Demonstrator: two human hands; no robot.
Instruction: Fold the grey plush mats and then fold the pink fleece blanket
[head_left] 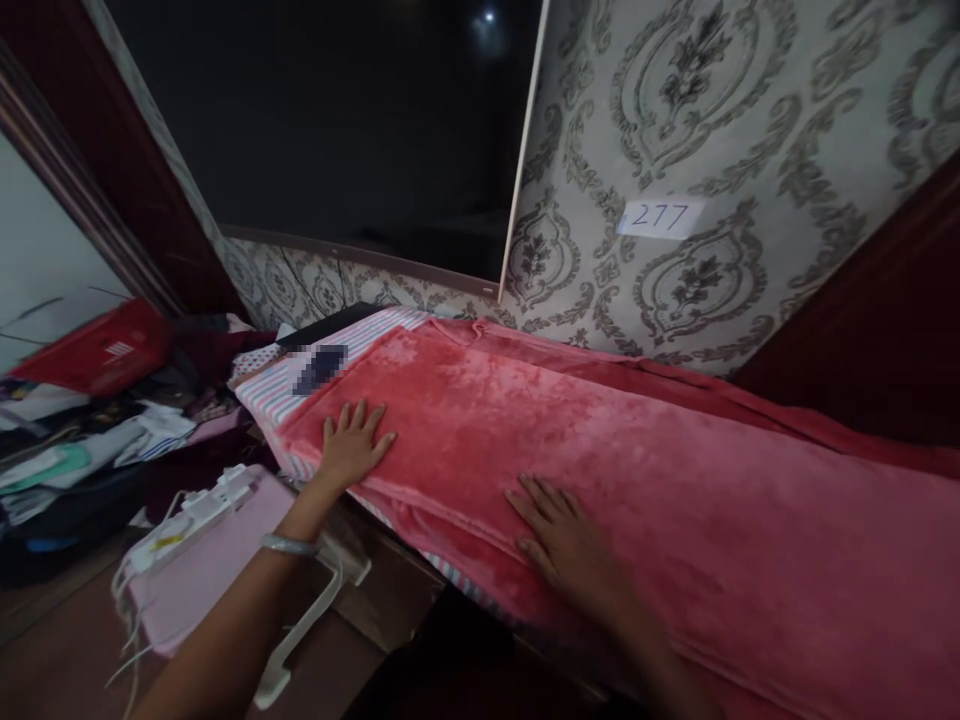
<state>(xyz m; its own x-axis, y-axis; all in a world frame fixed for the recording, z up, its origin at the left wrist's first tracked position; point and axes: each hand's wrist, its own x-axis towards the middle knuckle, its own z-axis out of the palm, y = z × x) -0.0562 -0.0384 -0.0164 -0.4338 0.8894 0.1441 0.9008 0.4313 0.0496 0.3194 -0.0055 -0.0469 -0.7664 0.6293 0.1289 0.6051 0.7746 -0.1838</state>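
Observation:
A red plush blanket point(465, 420), folded into a long strip, lies over a striped cloth point(281, 390) along a low bench or cabinet. Near the blanket's left end, my left hand point(352, 445) rests flat on the pile with its fingers spread. A light bangle point(289, 545) circles that wrist. Farther right, toward the front edge, my right hand point(559, 535) lies palm down on the same blanket, fingers stretched out. Neither hand grips anything. Folded layers show below the front edge and along the back by the wall.
A large dark television point(337, 120) hangs on the patterned wall, beside a paper label point(660, 217) reading 277. To the left are a clothes heap point(127, 440), a red bag or box point(97, 350), and a power strip point(195, 520) on a pink surface. A white hanger-like piece point(307, 625) is below my left arm.

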